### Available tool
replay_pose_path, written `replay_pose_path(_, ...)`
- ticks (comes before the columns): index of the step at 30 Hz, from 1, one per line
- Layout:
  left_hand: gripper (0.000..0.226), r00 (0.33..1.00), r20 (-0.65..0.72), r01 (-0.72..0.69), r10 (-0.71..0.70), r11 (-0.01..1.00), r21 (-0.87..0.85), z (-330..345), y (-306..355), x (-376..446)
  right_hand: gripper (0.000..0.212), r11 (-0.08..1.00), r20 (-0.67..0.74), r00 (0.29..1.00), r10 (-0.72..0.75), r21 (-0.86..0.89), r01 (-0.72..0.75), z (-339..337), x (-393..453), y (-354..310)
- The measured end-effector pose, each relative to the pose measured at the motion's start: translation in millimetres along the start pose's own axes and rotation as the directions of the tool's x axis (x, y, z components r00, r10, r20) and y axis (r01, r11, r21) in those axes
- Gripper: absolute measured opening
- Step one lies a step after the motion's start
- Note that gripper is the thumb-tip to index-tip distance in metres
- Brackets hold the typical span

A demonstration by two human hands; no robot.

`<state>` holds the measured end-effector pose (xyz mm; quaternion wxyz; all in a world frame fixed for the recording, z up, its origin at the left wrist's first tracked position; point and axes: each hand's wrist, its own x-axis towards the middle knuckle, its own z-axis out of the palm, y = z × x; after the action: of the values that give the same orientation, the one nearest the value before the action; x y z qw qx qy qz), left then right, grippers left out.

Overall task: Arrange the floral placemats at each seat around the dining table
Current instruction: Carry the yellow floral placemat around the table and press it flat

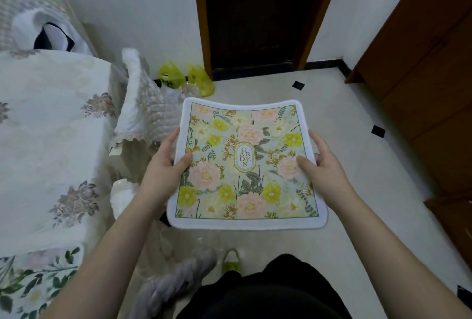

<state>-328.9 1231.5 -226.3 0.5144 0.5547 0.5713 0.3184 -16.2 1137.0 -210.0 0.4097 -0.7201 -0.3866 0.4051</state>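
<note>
One square floral placemat with white fleecy border (245,165), held flat over the floor, clear of the cloth-covered dining table (51,140) at nine o'clock. Left hand (163,165) and right hand (324,168) each pinch a side edge, thumb on top, fingers curled beneath. A second floral placemat (33,285) lies on the table at eight o'clock. Count: two mats, two hands. Risk: the limp mat sags, could slip or land skewed.

A home, dining area — table (51,140) at left under a pale floral cloth, chairs with quilted lace-edged covers (148,112), wooden door frame (265,12) far, brown cabinet (421,89) right, tiled floor (357,165), yellow plastic bags (186,78) against the wall.
</note>
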Motion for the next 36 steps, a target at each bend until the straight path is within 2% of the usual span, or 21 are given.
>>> replay_pose_path(5, 0.062, 1.0, -0.013, 0.016, -0.016, 1.0, 0.013, -1, 5, 36, 0.068, 0.999, 0.021, 0.999, 0.048, 0.003, -0.048, 2, 42, -15)
replay_pose_path(16, 0.061, 0.993, -0.089, 0.085, -0.083, 0.996, 0.014, 32, 44, 131, 0.063, 0.999, 0.102, 0.995, 0.01, 0.035, -0.013, -16, 171, -36)
replay_pose_path(22, 0.064, 0.992, -0.114, 0.07, -0.062, 0.995, 0.068, 63, 81, 190, 0.058, 0.998, 0.151, 0.989, -0.012, 0.068, 0.002, -42, 247, -51)
replay_pose_path(24, 0.063, 0.988, -0.135, 0.079, -0.074, 0.996, 0.038, 65, 86, 204, 0.058, 0.998, 0.177, 0.984, -0.017, 0.066, 0.005, -43, 270, -57)
replay_pose_path(32, 0.062, 0.967, -0.227, 0.11, -0.115, 0.993, -0.033, 36, 88, 246, 0.056, 0.999, 0.288, 0.957, -0.029, 0.031, 0.021, -5, 347, -89)
replay_pose_path(36, 0.063, 0.956, -0.255, 0.118, -0.147, 0.985, -0.126, 10, 81, 278, 0.055, 0.998, 0.342, 0.938, -0.06, 0.02, 0.057, 29, 387, -113)
